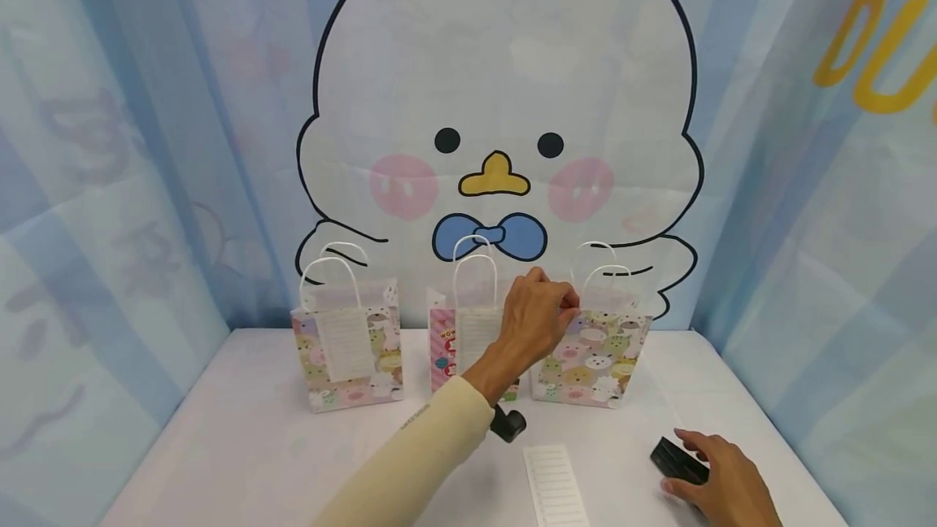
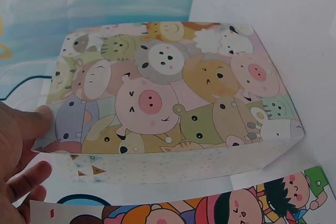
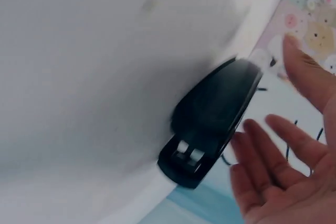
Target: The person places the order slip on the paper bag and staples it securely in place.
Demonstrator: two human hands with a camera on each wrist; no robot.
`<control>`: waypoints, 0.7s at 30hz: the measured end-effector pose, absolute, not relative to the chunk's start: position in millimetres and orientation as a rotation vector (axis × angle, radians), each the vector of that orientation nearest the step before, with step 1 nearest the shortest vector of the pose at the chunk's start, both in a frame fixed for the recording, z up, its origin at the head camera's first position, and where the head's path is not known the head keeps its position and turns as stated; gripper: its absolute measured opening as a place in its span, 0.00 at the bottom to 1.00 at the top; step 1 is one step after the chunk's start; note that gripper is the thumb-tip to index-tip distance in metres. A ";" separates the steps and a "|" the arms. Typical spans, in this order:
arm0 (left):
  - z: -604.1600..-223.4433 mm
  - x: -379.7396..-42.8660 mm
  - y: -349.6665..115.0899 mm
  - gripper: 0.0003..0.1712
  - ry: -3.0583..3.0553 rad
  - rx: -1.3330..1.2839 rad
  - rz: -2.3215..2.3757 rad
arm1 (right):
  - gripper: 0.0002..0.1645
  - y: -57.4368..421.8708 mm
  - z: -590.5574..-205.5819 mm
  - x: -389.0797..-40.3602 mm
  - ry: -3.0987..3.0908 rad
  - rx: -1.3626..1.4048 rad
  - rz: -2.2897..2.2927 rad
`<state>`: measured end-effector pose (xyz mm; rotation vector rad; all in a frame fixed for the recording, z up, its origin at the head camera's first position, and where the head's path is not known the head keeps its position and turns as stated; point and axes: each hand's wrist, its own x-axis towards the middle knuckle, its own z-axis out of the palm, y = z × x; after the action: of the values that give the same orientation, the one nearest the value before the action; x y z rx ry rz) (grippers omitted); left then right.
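Observation:
My left hand (image 1: 538, 311) reaches across to the right-hand paper bag (image 1: 589, 360), pinching its upper left edge between thumb and fingers. Cartoon animals cover this bag, and two white handles (image 1: 615, 269) rise from its top. In the left wrist view the bag's printed face (image 2: 168, 87) fills the middle, with the thumb (image 2: 39, 124) at its edge. Low on the right, my right hand (image 1: 725, 482) is beside a black stapler (image 1: 677, 462) on the table. The right wrist view shows its fingers spread and apart from the stapler (image 3: 215, 114).
A lined white card (image 1: 556, 485) lies on the white table (image 1: 241, 446). At the left stands another animal-print bag (image 1: 388, 356) with a lined card (image 1: 347, 346) on its front. A pink bag (image 1: 442, 348) with a lined card stands mid-table, partly behind the left arm. Printed curtains surround the table.

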<state>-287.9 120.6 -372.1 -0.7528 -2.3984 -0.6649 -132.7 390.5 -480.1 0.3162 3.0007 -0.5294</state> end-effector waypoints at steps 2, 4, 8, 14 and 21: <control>-371.9 -288.2 120.6 0.04 -2.399 -0.755 -0.671 | 0.58 378.7 -477.0 -132.0 3.026 0.277 -0.638; -371.7 -288.6 120.6 0.04 -2.401 -0.755 -0.674 | 0.57 365.5 -474.5 -131.5 3.031 0.224 -0.739; -372.3 -289.1 120.5 0.04 -2.412 -0.751 -0.685 | 0.54 341.3 -475.0 -130.5 2.968 0.119 -0.902; -373.2 -289.1 120.2 0.05 -2.420 -0.750 -0.682 | 0.57 316.0 -485.2 -132.5 2.850 -0.095 -0.989; -373.0 -287.4 121.0 0.05 -2.424 -0.749 -0.678 | 0.55 304.9 -495.5 -137.5 2.790 -0.479 -0.951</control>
<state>-287.4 121.0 -373.0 -0.7495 -2.4236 -0.6778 -137.5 304.9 -495.5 -0.4791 2.7903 -0.9508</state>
